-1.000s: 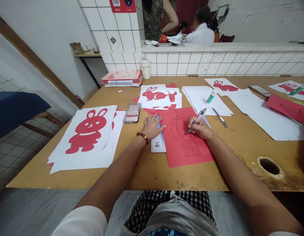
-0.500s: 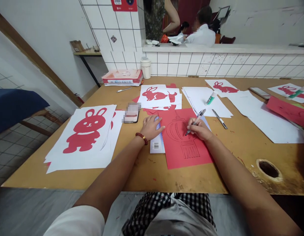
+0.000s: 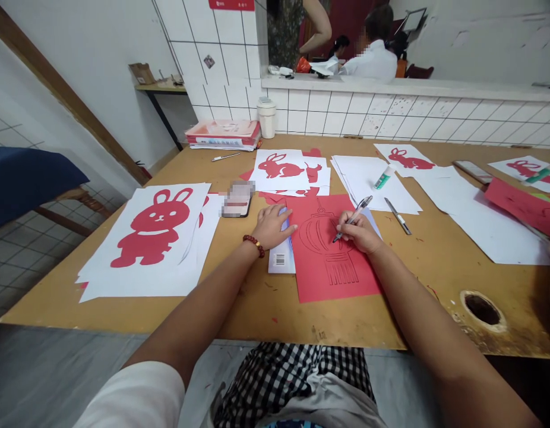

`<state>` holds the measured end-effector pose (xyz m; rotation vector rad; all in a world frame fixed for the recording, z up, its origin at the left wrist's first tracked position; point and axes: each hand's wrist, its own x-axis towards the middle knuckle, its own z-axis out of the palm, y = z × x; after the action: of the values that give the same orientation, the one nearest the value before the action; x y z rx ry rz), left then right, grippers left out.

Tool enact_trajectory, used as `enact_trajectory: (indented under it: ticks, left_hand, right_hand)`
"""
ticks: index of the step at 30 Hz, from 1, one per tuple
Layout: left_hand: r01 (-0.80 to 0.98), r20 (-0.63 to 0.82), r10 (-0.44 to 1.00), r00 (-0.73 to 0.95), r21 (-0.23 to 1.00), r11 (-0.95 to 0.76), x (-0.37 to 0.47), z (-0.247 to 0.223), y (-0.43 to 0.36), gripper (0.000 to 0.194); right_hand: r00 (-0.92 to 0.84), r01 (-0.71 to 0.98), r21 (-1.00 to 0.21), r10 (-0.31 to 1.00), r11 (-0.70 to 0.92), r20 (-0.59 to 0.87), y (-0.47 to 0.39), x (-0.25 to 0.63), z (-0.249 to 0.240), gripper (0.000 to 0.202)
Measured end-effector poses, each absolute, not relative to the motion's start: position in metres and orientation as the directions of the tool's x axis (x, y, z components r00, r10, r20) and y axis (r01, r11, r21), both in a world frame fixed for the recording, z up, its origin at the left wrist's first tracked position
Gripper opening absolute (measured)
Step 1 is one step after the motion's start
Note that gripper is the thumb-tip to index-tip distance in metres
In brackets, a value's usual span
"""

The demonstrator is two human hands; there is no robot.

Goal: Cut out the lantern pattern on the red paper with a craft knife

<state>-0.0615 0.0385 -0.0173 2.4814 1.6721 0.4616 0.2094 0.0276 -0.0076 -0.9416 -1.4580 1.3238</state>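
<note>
A sheet of red paper (image 3: 313, 279) lies before me, bearing a lantern outline with a fringe at its lower end. My right hand (image 3: 359, 232) is closed around a pen (image 3: 359, 209), whose tip meets the drawn lantern body. Spread over the left side is my left hand (image 3: 274, 227), fingers apart, with its fingertips at the red sheet's edge. Under the red paper shows a light booklet (image 3: 281, 264) with a barcode. A phone (image 3: 237, 199) rests just beyond my left hand.
To the left lie white sheets with a red rabbit cut-out (image 3: 157, 223). A glue stick (image 3: 384, 177) and a utility knife (image 3: 397, 216) are on the right. Books (image 3: 224, 134) and a white cup (image 3: 266, 117) stand at the back. A round hole (image 3: 483, 310) opens near the front edge.
The pen tip has shifted slightly left over the lantern drawing. My left hand keeps its place. The whole view has tilted a little.
</note>
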Motion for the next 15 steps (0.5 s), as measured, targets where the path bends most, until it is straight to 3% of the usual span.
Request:
enact_trajectory:
  ticks: [15]
  left_hand:
    - [0.881, 0.197, 0.918, 0.344, 0.271, -0.388, -0.0603, -0.0168, 0.0362, 0.05]
  right_hand:
    - [-0.259, -0.008, -0.992, 0.958, 0.124, 0.122, 0.026, 0.2122, -0.0108, 0.023]
